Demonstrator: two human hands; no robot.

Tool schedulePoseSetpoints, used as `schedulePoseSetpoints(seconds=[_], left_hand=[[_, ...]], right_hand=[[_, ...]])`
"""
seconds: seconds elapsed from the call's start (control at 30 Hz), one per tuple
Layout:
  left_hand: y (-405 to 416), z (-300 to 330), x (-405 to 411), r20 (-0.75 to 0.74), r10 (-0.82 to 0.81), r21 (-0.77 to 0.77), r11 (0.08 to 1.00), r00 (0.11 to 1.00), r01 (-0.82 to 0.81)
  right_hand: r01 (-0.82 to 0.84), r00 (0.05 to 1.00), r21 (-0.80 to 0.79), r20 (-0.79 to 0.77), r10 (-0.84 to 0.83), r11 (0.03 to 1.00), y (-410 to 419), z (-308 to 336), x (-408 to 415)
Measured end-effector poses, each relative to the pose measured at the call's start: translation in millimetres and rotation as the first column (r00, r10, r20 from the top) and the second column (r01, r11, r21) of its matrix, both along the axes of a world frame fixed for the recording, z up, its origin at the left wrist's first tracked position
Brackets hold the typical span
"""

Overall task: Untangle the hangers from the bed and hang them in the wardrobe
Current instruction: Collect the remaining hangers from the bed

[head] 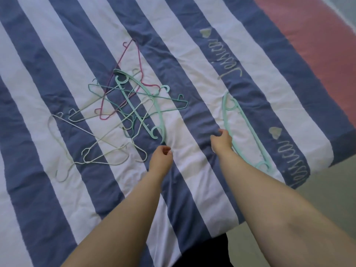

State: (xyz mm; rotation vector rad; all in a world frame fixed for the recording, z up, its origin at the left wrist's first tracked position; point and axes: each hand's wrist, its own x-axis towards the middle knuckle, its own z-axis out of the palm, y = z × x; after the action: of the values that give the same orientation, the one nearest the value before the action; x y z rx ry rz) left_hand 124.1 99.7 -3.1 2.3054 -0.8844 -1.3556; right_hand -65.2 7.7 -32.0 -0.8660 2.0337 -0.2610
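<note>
A tangled heap of hangers (123,110) lies on the blue-and-white striped bedspread (192,54): mint plastic, teal, magenta and white wire ones, interlocked. My left hand (161,157) hovers just below the lower end of the mint hanger (142,105) in the heap, fingers loosely curled, holding nothing. A separate mint plastic hanger (242,128) lies apart to the right. My right hand (221,140) rests at its near edge with fingers curled around the rim.
The bed's corner and edge run along the lower right, with pale floor (317,189) beyond. A pink sheet or mattress (317,45) shows at the upper right. The wardrobe is out of view.
</note>
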Motion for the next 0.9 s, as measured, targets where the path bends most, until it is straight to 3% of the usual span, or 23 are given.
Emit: schedulePoseSetpoints(seconds=[0.13, 0.23, 0.33, 0.47, 0.6, 0.7, 0.8, 0.9], left_hand=[[-12.8, -46.1, 1.4, -0.003, -0.012, 0.009, 1.0, 1.0, 0.012], [-15.4, -71.5, 15.9, -0.016, 0.001, 0.037, 0.999, 1.0, 0.0], [-10.0, -89.6, 34.4, 0.046, 0.023, 0.078, 0.997, 0.999, -0.027], [-7.0, -94.8, 62.4, 0.177, 0.158, -0.037, 0.987, 0.971, -0.153], [-2.1, -93.8, 106.9, 0.502, 0.232, -0.171, 0.971, 0.833, -0.167], [8.6, -106.9, 152.1, 0.632, -0.058, 0.11, 0.994, 0.773, -0.015], [11.6, -123.6, 196.2, 0.588, -0.42, 0.431, 0.886, 0.691, 0.172], [2.3, -128.6, 224.2, 0.596, -0.495, 0.42, 0.863, 0.633, 0.28]], right_hand=[[-0.041, 0.949, 0.147, -0.305, 0.084, 0.988, -28.5, -47.4, -10.4], [-0.076, 0.913, 0.28, -0.367, 0.18, 0.957, -34.8, -75.6, -17.1], [-0.141, 0.863, 0.31, -0.427, 0.27, 0.94, -37.4, -89.7, -15.7], [-0.298, 0.87, 0.079, -0.388, 0.305, 0.951, -39.6, -89.5, 24.8], [-0.569, 0.812, -0.205, -0.293, 0.505, 0.796, -44.8, -66.8, 116.7], [-0.688, 0.723, -0.36, -0.262, 0.64, 0.63, -55.7, -52.7, 185.1], [-0.794, 0.574, -0.437, -0.309, 0.758, 0.423, -67.8, -47.1, 239.5], [-0.879, 0.444, -0.321, -0.28, 0.851, 0.353, -77.5, -62.1, 269.9]])
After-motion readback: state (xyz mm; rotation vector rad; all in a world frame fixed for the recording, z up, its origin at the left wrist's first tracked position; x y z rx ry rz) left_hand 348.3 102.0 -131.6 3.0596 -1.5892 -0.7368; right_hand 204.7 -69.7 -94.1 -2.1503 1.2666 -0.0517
